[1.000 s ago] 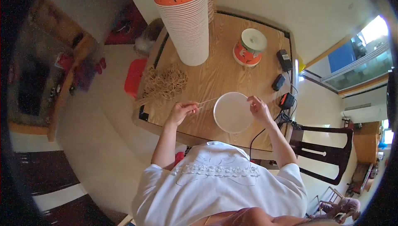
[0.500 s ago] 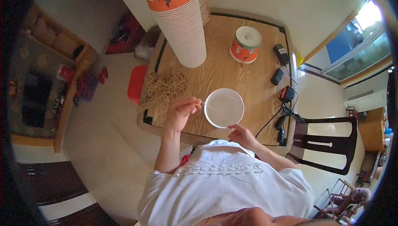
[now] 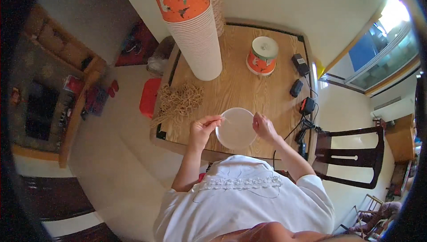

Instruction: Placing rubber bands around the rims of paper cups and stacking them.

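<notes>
A white paper bucket stands mouth up near the table's front edge. At its left rim my left hand pinches a thin pale cord, a short length of which shows over the opening. My right hand is closed at the right rim; what its fingers hold is hidden. Left of the bucket lies a tangled pile of tan cords. Behind them rises a tall stack of nested paper buckets, orange and green at the top. An upside-down orange and green bucket sits farther back.
Black power adapters and a battery-like block with cables line the table's right edge. A dark wooden chair stands to the right, a red stool to the left. A wall bounds the back.
My right hand has moved from the bucket's near rim up to its right rim. My left hand has shifted slightly right, still pinching the cord. The view has tilted a little.
</notes>
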Motion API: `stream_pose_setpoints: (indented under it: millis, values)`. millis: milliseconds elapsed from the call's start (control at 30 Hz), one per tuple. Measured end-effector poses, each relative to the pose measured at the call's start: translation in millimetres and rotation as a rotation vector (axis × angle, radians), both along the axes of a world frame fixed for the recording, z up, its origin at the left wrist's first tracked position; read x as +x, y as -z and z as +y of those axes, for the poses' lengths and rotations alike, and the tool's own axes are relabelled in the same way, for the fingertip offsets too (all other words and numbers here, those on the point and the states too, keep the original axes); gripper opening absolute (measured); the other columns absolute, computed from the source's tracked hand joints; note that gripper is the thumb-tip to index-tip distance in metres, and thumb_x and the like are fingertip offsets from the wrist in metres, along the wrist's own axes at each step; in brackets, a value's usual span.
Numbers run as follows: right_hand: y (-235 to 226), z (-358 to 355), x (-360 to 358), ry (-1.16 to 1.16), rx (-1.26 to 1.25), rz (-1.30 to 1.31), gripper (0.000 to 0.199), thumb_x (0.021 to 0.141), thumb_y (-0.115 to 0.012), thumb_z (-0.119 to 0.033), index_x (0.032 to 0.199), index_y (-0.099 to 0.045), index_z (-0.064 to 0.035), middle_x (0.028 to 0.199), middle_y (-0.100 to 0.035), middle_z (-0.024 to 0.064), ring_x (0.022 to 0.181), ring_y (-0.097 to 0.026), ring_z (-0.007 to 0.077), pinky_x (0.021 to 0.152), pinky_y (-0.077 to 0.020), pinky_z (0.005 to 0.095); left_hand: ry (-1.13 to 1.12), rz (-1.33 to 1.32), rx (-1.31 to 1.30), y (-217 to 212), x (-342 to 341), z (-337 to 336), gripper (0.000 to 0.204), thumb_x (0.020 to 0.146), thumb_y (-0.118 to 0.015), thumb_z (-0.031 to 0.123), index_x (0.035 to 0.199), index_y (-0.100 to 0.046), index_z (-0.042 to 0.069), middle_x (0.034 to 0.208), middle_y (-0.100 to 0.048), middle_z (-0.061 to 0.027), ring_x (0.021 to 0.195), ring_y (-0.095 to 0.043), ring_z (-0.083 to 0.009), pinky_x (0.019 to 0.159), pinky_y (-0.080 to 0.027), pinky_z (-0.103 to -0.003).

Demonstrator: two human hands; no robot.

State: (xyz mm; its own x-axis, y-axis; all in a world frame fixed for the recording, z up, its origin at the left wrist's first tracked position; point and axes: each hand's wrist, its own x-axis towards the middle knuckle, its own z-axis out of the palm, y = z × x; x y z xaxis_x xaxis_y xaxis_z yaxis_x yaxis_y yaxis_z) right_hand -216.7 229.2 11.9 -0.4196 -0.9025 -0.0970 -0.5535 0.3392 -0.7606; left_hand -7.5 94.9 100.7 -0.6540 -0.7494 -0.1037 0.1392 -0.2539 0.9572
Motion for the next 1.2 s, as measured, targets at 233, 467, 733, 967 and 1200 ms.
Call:
stream_pose_setpoints:
  millis: [233, 467, 733, 967, 1200]
  values:
    - [-69.3, -30.5, 55.6, -0.146, -0.500, -0.461, 0.029, 0.072, -0.068, -0.010, 0.098, -0.057, -0.0071, 0.097, -0.057, 0.0072, 0.088, -0.055, 0.0163, 0.074, -0.0457, 0.0300, 0.043, -0.178, -0.201, 24.7, -16.7, 17.0, 0.010, 0.076, -0.062, 0.004, 0.085, -0.064, 0.000, 0.078, -0.064, -0.0053, 0.068, -0.058, -0.0081, 0.061, -0.046, -0.021]
    - [-63.9, -18.5, 55.4, -0.114, -0.324, -0.447, 0.009, 0.074, -0.064, -0.005, 0.083, -0.064, -0.0029, 0.078, -0.061, 0.0050, 0.073, -0.058, 0.0143, 0.067, -0.0476, 0.0279, -0.109, -0.336, -0.604, 21.3, -2.7, 10.0, 0.002, 0.073, -0.064, 0.001, 0.073, -0.062, 0.002, 0.074, -0.057, -0.0029, 0.072, -0.055, -0.0093, 0.060, -0.044, -0.021]
    - [-63.7, -11.0, 32.8, -0.049, -0.187, -0.641, 0.012, 0.078, -0.061, -0.006, 0.088, -0.065, -0.0007, 0.082, -0.062, 0.0058, 0.074, -0.056, 0.0120, 0.067, -0.0465, 0.0260, 0.155, -0.137, -0.053, 26.8, -3.0, 23.4, 0.006, 0.085, -0.050, 0.007, 0.085, -0.050, 0.001, 0.079, -0.060, -0.0055, 0.066, -0.056, -0.0087, 0.059, -0.046, -0.021]
    - [-76.3, -16.2, 45.6, -0.159, -0.227, -0.741, 0.010, 0.080, -0.059, -0.006, 0.088, -0.061, 0.0001, 0.082, -0.059, 0.0037, 0.075, -0.056, 0.0101, 0.070, -0.0464, 0.0232, 0.157, -0.293, -0.227, 35.5, -15.4, 29.9, 0.008, 0.084, -0.053, 0.009, 0.081, -0.051, 0.002, 0.071, -0.058, -0.0025, 0.060, -0.051, -0.0058, 0.054, -0.042, -0.021]
    - [-66.5, -9.9, 32.0, -0.111, -0.200, -0.589, 0.008, 0.079, -0.058, -0.006, 0.083, -0.062, -0.0001, 0.075, -0.062, 0.0037, 0.066, -0.055, 0.0104, 0.058, -0.0466, 0.0257, 0.091, -0.284, -0.349, 26.3, -15.7, 30.3, 0.006, 0.080, -0.058, 0.007, 0.079, -0.057, 0.001, 0.067, -0.056, -0.0003, 0.062, -0.052, -0.0062, 0.057, -0.043, -0.021]
